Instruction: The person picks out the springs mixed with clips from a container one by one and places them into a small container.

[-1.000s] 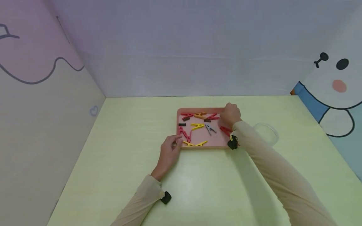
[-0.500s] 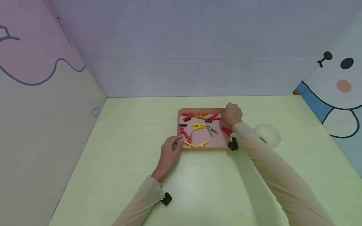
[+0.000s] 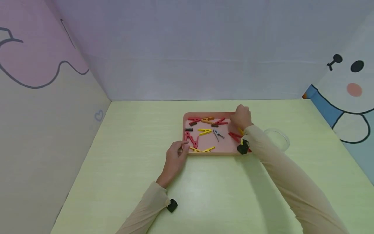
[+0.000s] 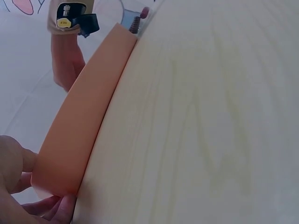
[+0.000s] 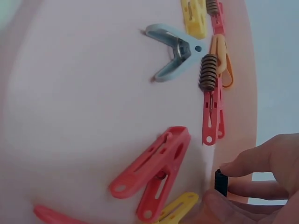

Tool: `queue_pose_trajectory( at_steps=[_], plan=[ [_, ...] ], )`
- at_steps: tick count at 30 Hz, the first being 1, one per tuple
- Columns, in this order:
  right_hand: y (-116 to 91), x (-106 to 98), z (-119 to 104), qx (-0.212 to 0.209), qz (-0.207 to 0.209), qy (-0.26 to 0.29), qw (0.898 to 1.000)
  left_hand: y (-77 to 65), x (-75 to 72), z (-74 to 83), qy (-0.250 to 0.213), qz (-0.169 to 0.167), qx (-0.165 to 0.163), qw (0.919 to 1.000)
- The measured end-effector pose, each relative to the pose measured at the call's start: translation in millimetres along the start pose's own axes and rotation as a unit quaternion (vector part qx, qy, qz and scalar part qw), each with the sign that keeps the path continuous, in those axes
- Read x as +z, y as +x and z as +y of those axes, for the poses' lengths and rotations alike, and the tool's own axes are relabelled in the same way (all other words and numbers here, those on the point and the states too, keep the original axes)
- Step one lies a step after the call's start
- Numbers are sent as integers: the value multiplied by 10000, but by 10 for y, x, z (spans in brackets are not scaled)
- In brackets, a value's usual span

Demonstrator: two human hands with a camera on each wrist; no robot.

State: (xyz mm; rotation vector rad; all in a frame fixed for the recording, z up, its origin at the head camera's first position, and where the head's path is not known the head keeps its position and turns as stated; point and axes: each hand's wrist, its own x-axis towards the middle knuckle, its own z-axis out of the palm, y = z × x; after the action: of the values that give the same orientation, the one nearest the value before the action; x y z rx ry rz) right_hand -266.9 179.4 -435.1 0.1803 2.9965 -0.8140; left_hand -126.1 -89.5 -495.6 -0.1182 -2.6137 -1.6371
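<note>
A shallow pink tray [image 3: 217, 153] holds several clothespins and springs. My left hand [image 3: 174, 159] grips its near left corner, with fingers on both sides of the wall in the left wrist view. At the far right corner, my right hand [image 3: 243, 117] pinches a small black spring [image 5: 221, 183] between thumb and fingers. Near that hand lie a red clothespin [image 5: 152, 175] and a partly hidden yellow clothespin [image 5: 180, 207]. Farther along are a grey-blue clothespin [image 5: 168, 77] and a brown spring [image 5: 208, 73], beside an orange clothespin [image 5: 221, 53].
A round clear dish [image 3: 287, 138] stands right of the tray, partly behind the right sleeve [image 3: 280, 165]. Its contents show as a spring [image 4: 135, 24] in the left wrist view. The pale wooden table [image 3: 140, 130] meets a wall behind.
My right hand has shifted slightly right along the far corner, uncovering part of the yellow clothespin. The left hand stays at the tray corner.
</note>
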Motion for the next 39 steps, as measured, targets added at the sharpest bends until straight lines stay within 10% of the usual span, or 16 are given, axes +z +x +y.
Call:
queue_pose_trajectory(
  at_steps=[39],
  plan=[
    [-319, -550, -22, -500, -732, 55, 9960, 9, 3, 7, -6, 72, -65, 10000]
  ],
)
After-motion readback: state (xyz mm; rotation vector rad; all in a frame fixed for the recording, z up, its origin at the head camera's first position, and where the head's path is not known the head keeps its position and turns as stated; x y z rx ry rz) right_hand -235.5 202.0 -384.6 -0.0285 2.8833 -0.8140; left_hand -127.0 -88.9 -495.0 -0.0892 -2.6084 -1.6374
